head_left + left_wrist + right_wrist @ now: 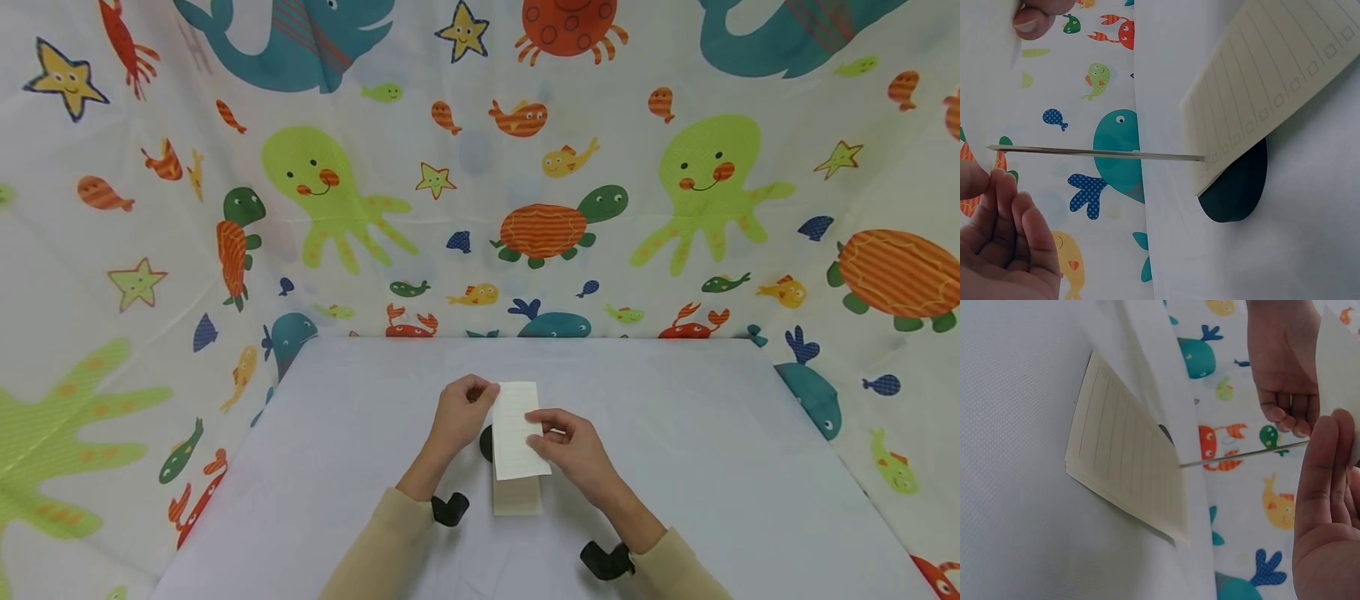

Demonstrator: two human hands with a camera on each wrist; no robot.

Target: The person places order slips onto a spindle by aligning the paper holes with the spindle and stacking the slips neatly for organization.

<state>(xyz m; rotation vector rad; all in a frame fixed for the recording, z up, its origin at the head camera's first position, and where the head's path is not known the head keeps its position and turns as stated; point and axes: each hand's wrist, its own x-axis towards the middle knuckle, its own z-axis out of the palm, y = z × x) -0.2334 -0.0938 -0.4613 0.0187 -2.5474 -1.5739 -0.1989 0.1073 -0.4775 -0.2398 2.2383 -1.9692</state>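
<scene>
My left hand point(459, 414) pinches the upper left corner of a lined paper slip point(517, 437). The slip's right edge is between the thumb and fingers of my right hand point(573, 447). Below it, a thin metal spike point(1097, 153) rises from a round black base point(1238, 187) and pokes through a small stack of lined slips point(1125, 453) lying low on it. The spike's tip is close to the held slip; whether it touches the paper I cannot tell. In the head view, the held slip hides the spike and most of the stack point(517, 498).
A white-covered table point(675, 417) extends around the spike. Behind and beside it hangs a curtain point(465, 158) printed with sea animals. Black wrist mounts point(450, 509) sit at both sleeve cuffs.
</scene>
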